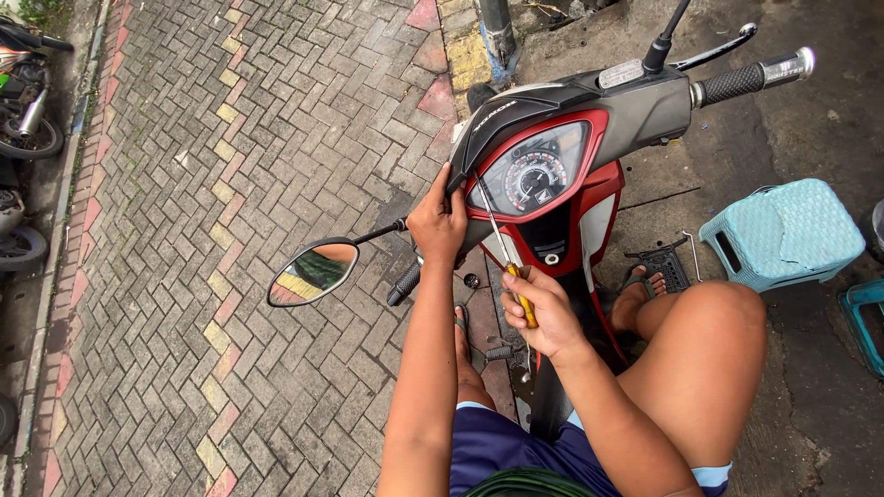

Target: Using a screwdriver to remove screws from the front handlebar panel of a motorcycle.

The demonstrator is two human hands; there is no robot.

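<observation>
1. The long thin steel-shafted screwdriver with a yellow handle runs up from the right hand to the left edge of the scooter's black and red plastic headlight cowl, its tip at the seam beside the round speedometer dial.
2. The right hand is wrapped shut around the yellow handle, thumb on top; I judge the tool light and stiff, its slim shaft liable to slip off the smooth plastic, so the handle is the place to hold it.
3. The left hand is closed over the cowl's left edge, fingers curled behind it, just above the black left handlebar grip.
4. The cowl panel looks thin and somewhat brittle, likely to scratch or crack at its edge.
5. An oval black-rimmed mirror sticks out on its stalk to the left of that hand.
6. The person's bare knee sits close on the right, narrowing room there.
7. A pale turquoise plastic stool stands on the dark ground towards the right edge.
8. The brick pavement lies open to the left.
</observation>
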